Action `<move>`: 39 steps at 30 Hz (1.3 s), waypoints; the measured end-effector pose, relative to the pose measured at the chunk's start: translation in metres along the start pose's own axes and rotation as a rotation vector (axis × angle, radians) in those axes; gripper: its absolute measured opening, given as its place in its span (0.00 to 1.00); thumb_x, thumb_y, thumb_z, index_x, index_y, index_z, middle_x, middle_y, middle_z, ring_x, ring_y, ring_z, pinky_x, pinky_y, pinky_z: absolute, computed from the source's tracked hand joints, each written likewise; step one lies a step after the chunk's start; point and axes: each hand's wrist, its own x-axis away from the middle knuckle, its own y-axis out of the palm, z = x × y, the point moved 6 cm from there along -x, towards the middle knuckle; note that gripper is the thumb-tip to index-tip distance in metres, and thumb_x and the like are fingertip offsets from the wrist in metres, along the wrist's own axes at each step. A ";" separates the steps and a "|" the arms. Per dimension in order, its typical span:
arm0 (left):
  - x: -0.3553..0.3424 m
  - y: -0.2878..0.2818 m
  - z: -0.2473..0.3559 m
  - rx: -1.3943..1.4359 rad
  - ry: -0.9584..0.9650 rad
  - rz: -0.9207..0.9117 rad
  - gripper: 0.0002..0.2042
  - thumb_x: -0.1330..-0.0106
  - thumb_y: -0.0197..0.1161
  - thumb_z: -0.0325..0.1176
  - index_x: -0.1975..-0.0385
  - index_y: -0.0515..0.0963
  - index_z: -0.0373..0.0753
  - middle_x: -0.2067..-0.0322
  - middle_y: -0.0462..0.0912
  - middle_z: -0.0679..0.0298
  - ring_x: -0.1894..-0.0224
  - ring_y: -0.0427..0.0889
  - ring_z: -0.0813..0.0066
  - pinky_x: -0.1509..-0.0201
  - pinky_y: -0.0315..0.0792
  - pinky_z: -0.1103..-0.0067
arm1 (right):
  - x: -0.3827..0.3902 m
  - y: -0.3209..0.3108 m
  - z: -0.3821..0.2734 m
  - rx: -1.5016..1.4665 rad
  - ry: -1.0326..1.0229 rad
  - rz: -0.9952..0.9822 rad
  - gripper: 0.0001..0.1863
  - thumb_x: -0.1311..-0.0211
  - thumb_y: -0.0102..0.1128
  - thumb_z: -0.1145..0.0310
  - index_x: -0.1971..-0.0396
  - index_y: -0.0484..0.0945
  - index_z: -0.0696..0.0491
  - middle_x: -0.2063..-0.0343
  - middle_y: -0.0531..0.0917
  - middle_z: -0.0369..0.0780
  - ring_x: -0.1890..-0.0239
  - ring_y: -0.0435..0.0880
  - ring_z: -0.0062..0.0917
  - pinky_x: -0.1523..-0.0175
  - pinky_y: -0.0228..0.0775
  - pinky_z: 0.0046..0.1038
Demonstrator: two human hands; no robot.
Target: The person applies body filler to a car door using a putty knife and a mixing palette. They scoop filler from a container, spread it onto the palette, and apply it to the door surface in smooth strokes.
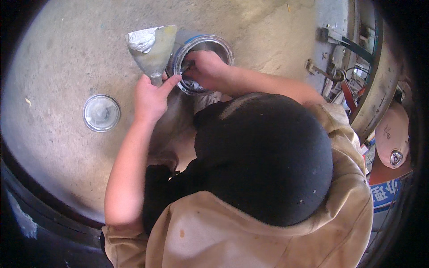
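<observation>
My left hand (151, 100) is closed round the handle end of a wide putty knife (154, 60), its blade pointing up and away from me. A patch of shiny silver-grey paste (144, 41) covers the blade's left corner. My left thumb reaches to the near-left rim of an open metal can (227, 44). Inside the can's mouth, my right hand (208, 67) has its fingers curled round something dark. That thing is mostly hidden by the fingers and the rim. Grey paste (193, 85) shows within the can.
A round lid (102, 113) lies on the concrete floor (58, 80) left of my left forearm. A large black rounded form (268, 156) fills the middle, close below the can. Metal shelving (357, 102) with tools stands at the right, beside a pinkish rounded object (392, 134).
</observation>
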 end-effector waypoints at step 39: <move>0.004 0.001 0.000 -0.002 0.018 0.039 0.20 0.47 0.78 0.39 0.65 0.73 0.37 0.68 0.78 0.68 0.65 0.74 0.80 0.58 0.71 0.78 | 0.053 -0.055 -0.016 0.347 -0.388 -0.031 0.19 0.39 0.60 0.75 0.47 0.76 0.58 0.61 0.82 0.41 0.63 0.81 0.24 0.59 0.73 0.27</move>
